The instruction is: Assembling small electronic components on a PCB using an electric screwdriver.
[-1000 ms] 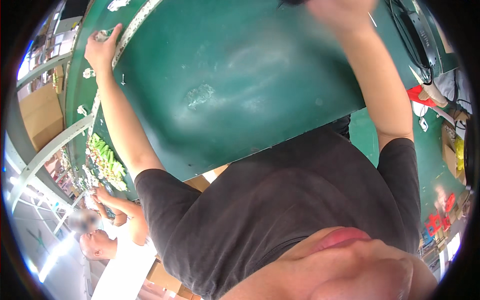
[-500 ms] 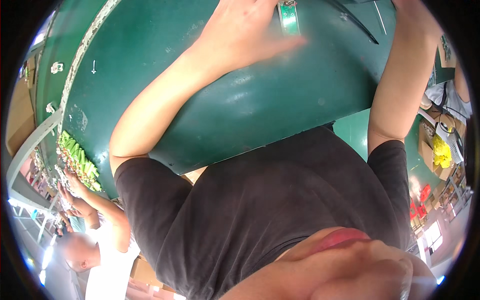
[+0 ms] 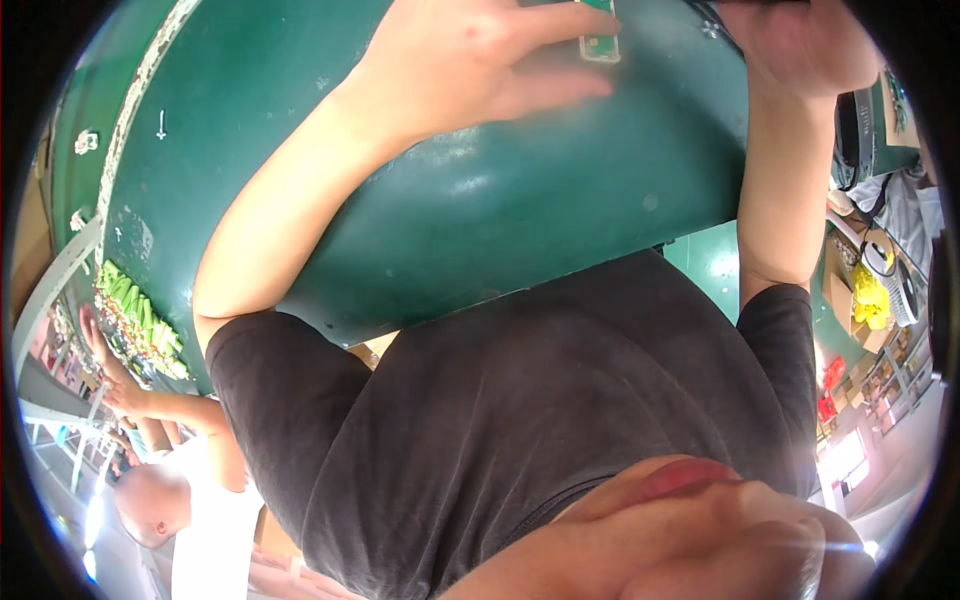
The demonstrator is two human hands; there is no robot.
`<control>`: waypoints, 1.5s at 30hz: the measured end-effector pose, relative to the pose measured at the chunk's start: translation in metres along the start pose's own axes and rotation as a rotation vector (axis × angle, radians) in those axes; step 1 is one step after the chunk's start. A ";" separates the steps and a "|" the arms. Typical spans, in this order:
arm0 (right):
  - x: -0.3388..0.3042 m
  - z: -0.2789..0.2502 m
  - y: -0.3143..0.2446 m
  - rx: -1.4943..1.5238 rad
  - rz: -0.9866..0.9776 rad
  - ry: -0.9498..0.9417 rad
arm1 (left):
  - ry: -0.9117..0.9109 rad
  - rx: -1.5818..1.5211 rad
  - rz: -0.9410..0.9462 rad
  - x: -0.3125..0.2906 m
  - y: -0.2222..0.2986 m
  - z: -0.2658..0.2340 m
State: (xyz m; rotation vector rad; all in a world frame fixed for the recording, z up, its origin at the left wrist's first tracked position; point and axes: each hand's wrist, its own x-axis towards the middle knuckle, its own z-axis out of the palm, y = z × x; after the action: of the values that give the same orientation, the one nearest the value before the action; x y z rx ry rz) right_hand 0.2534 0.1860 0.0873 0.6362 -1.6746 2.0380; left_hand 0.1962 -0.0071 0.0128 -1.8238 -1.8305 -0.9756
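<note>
My left hand reaches over the green table, its index finger stretched across a small narrow green circuit board with a pale edge. The thumb is held apart below the board, smeared by motion, and whether the finger presses on the board I cannot tell. The top edge of the head view cuts off the board's far end. My right hand is up at the top right, blurred, with its fingers out of sight. Just left of it shows part of a thin dark curved thing.
Several green strips lie in a row at the table's left edge, near a co-worker's hand. A pale, chipped rim borders the table. At the right are a black device, a yellow bundle and cardboard boxes.
My right hand has drawn back toward me and come further into view. My left index finger now reaches across the circuit board. The co-worker's hands have shifted at the left.
</note>
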 end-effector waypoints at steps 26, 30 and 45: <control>-0.004 0.014 0.020 0.005 0.095 -0.101 | -0.066 -0.254 -0.243 0.003 0.020 -0.014; -0.005 0.019 0.018 -0.006 0.107 -0.116 | -0.115 -0.221 -0.248 0.002 0.019 -0.014; -0.006 0.017 0.015 -0.059 0.130 -0.149 | -0.079 -0.232 -0.264 0.004 0.020 -0.015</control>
State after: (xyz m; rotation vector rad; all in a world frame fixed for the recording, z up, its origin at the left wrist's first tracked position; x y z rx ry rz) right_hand 0.2508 0.1666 0.0743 0.6906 -1.8997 2.0654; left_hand 0.2127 -0.0168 0.0301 -1.8023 -2.1232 -1.2733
